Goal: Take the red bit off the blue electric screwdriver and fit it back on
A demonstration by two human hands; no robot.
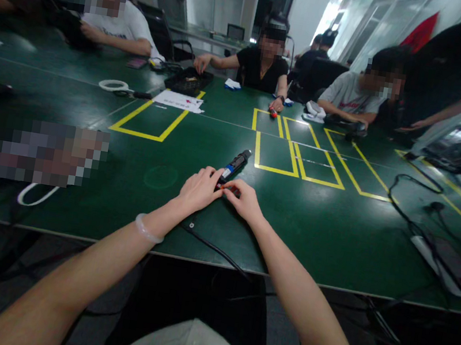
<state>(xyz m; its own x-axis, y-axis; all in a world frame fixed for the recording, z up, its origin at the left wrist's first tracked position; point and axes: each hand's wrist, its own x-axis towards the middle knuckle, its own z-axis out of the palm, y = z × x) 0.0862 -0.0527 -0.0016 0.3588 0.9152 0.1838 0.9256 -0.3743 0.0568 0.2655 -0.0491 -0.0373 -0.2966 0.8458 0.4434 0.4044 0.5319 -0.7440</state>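
On the green table (292,223), right in front of me, lies a black elongated tool (236,164) with a blue-and-white section and a silver tip pointing away to the right. I cannot tell its exact kind. My left hand (201,191) is closed over its near end, fingers curled and a pale bracelet (148,230) on the wrist. Close against it, my right hand (241,199) pinches with thumb and forefinger at the tool's near end, where a bit of red shows. The fingers hide what is pinched.
A black cable (218,249) runs from beneath my left hand towards the table edge. Yellow tape outlines (276,171) mark the far tabletop. Across sits a person (265,64) with one hand at a black tray (188,81). Cords (407,215) and a power strip (438,266) lie right.
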